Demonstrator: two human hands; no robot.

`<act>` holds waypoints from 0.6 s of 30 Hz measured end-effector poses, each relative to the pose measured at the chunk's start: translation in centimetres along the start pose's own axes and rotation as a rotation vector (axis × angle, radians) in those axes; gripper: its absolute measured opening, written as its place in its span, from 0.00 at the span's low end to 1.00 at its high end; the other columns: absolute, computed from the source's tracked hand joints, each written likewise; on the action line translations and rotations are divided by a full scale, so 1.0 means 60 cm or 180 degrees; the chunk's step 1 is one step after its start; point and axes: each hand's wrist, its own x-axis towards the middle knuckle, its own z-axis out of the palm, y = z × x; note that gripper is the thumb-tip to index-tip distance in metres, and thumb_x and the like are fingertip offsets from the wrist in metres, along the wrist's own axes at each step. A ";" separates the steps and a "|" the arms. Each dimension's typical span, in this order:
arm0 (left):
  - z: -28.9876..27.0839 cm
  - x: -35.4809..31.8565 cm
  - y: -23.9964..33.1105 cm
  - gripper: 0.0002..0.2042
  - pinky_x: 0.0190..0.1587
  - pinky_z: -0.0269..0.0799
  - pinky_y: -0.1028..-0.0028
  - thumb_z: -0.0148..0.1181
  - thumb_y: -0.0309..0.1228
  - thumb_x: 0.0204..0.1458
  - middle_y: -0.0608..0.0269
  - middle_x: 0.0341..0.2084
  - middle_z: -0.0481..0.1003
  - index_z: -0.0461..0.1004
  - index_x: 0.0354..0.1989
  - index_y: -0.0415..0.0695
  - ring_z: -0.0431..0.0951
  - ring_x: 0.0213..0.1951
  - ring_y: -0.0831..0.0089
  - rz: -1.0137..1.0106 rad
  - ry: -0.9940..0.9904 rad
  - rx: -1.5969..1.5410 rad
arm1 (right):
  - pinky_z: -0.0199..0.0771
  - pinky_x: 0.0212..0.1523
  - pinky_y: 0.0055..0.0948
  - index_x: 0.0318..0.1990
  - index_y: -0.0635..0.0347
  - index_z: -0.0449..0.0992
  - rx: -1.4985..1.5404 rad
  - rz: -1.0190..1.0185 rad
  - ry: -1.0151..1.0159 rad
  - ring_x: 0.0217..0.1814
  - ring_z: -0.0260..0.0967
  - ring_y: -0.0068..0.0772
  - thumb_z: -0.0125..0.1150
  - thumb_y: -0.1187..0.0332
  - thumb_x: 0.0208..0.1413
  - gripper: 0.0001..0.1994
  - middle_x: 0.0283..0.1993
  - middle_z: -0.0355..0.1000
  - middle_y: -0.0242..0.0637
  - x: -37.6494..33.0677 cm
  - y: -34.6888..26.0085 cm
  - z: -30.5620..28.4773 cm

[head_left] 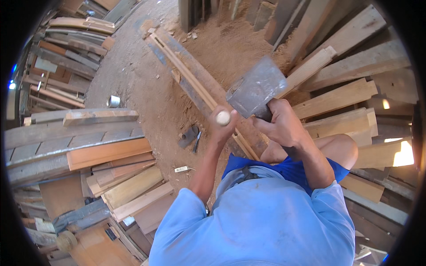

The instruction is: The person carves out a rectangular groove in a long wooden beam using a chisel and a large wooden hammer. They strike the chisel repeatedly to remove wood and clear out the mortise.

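Clenching a round-ended handle (222, 117) in left hand (220, 129) over wooden strip (186, 73); gripping a block-headed mallet (259, 86), toward one o'clock, in right hand (282, 123).

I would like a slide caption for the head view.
Left hand grips a round-ended tool over a long wooden strip; right hand holds a broad grey tool.

A person holds both hands in front of the torso (262, 217), the left hand (220, 129) curled into a fist, its bare forearm (206, 175) slanting back and outward from the fingers. Just right of those fingers, the right hand (282, 122) is also clenched, its bare right forearm (314, 160) angling back from the knuckles.
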 end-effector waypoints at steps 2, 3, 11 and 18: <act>-0.015 -0.023 -0.001 0.11 0.32 0.66 0.77 0.66 0.27 0.53 0.72 0.23 0.67 0.68 0.27 0.45 0.67 0.28 0.84 -0.0190 0.0281 -0.0155 | 0.74 0.41 0.34 0.48 0.71 0.76 0.0207 -0.0153 0.0228 0.36 0.72 0.27 0.64 0.70 0.53 0.17 0.34 0.76 0.48 -0.011 -0.006 -0.011; -0.015 -0.014 -0.006 0.10 0.32 0.67 0.77 0.66 0.28 0.55 0.72 0.22 0.67 0.68 0.28 0.46 0.67 0.28 0.84 0.0107 0.0271 0.0005 | 0.74 0.41 0.33 0.47 0.71 0.77 0.0233 -0.0140 0.0286 0.36 0.71 0.25 0.65 0.70 0.52 0.17 0.33 0.75 0.46 -0.014 -0.017 -0.019; -0.091 0.168 0.284 0.09 0.30 0.72 0.79 0.65 0.26 0.58 0.73 0.21 0.70 0.68 0.35 0.45 0.72 0.25 0.83 0.0681 0.0692 -0.0408 | 0.71 0.40 0.24 0.45 0.68 0.78 0.0632 -0.0196 0.0708 0.38 0.67 0.19 0.66 0.71 0.55 0.13 0.37 0.75 0.31 -0.014 -0.031 -0.046; -0.073 0.113 0.264 0.15 0.39 0.72 0.77 0.71 0.26 0.51 0.67 0.31 0.73 0.69 0.40 0.43 0.73 0.35 0.81 0.0084 -0.0331 -0.0409 | 0.68 0.26 0.21 0.36 0.63 0.74 0.0891 -0.0683 0.1164 0.24 0.67 0.16 0.68 0.74 0.55 0.07 0.27 0.73 0.30 -0.012 -0.038 -0.044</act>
